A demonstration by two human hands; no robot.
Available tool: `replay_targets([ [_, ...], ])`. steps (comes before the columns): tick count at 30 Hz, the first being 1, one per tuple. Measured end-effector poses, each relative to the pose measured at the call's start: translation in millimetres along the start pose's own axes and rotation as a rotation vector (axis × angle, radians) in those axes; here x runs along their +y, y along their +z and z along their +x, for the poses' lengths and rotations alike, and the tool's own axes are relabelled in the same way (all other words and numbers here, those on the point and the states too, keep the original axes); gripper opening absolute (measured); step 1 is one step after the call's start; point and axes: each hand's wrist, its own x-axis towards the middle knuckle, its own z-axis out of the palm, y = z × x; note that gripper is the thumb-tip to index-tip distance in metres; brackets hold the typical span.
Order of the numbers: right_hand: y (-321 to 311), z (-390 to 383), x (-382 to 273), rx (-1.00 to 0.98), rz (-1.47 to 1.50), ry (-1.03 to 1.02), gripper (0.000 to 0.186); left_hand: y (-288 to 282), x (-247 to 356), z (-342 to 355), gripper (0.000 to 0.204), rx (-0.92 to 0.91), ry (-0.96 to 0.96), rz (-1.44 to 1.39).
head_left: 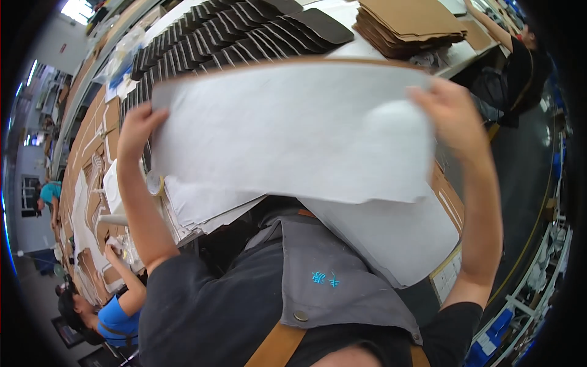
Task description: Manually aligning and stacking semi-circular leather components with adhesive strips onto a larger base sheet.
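At the far left of my head view, I'm seeing a person in a teal top (51, 192) standing in the distance, and nearer, a person in a blue shirt (119, 317) is reaching toward clutter beside brown cut-out sheets (98, 131). A tape roll (156, 183) is sitting just right of the left forearm.

The left hand (138, 129) is clamping the left short edge of a big white sheet (287, 131), its thumb pressing on the near face. I'm viewing that sheet up in the air in front of the chest, its long axis running left to right, sloping slightly lower toward the right. Its broad white face is pointing at my camera, and a thin brown strip is showing along the far long edge. Beyond it, overlapping rows of black pieces (244, 40) are lying on the worktop (461, 63); below it, more white sheets (394, 241) are slanting down toward the right, near a grey apron (342, 287).

A stack of brown sheets (409, 27) is resting past the far edge. The right hand (447, 113) is gripping the right end, well apart from the left. At the far right, a person in black (523, 76) is standing.
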Motion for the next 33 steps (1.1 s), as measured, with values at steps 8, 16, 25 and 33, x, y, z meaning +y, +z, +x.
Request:
replay_targets([
  [8, 150, 52, -43, -0.443, -0.005, 0.033, 0.025, -12, -161, -87, 0.024, 0.031, -0.62, 0.291],
  [16, 48, -30, 10, -0.019, -0.43, -0.092, 0.033, 102, 30, 15, 0.026, -0.057, 0.311, -0.018],
  [25, 53, -66, 31, 0.063, -0.318, 0.046, 0.043, 215, 162, 69, 0.035, -0.512, 1.005, 0.213],
  [33, 28, -81, 40, 0.138, -0.328, 0.07, 0.023, 205, 188, 81, 0.009, -0.689, 1.057, -0.014],
])
